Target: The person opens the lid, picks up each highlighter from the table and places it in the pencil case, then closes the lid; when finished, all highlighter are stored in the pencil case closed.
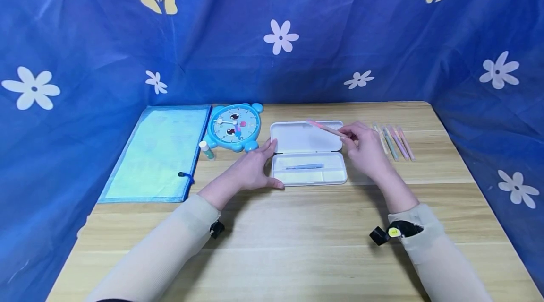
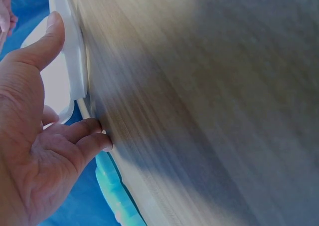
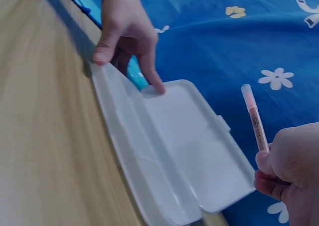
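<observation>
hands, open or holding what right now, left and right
Left hand: open, spread thumb and fingers touching the white case.
Right hand: closed, pinching a pink pen.

Right fingers (image 3: 271, 187) seemingly curled

Open white pencil case (image 1: 297, 140), pink pen (image 3: 256, 120) held tilted

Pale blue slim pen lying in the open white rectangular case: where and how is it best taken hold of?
Probably at mid-barrel, pinched between thumb and finger from above. The pale blue slim pen lies flat and lengthwise in the open white rectangular case, whose raised walls would hinder a sideways approach; its top is uncovered.
</observation>
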Tool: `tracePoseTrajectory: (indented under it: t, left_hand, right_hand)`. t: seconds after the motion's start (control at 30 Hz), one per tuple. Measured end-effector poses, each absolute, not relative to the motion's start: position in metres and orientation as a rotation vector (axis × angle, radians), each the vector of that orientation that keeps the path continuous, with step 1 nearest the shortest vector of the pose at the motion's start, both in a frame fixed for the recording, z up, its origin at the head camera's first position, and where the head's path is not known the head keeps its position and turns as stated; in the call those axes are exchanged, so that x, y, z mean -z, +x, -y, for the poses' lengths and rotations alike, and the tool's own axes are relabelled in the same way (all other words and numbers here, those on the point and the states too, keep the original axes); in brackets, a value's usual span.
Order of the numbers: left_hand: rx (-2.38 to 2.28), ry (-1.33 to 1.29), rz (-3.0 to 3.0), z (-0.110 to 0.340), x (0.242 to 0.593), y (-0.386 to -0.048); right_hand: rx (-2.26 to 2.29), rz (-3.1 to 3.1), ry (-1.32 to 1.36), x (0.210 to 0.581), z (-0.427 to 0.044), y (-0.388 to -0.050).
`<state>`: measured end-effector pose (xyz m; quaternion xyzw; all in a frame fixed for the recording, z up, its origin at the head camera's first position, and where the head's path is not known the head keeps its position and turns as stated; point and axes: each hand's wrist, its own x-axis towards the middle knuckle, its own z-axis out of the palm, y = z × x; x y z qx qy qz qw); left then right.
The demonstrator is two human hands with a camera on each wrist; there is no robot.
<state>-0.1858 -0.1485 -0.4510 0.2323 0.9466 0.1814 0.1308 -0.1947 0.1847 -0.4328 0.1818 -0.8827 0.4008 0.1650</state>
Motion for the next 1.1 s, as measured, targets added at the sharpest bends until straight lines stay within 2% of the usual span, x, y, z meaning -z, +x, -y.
tracePoseTrajectory:
  t: [0.63,1.1]
  left_hand:
    - [-0.512,0.65,-2.757,0.147,0.451,-0.186]
    - [-0.524,0.639,-2.753,0.147,0.45,-0.185]
  right_hand:
    - [-1.104,2.613,0.709,0.47,-0.151,-0.19]
    - [-1.057,2.714,0.82,0.484,-0.14,-0.184]
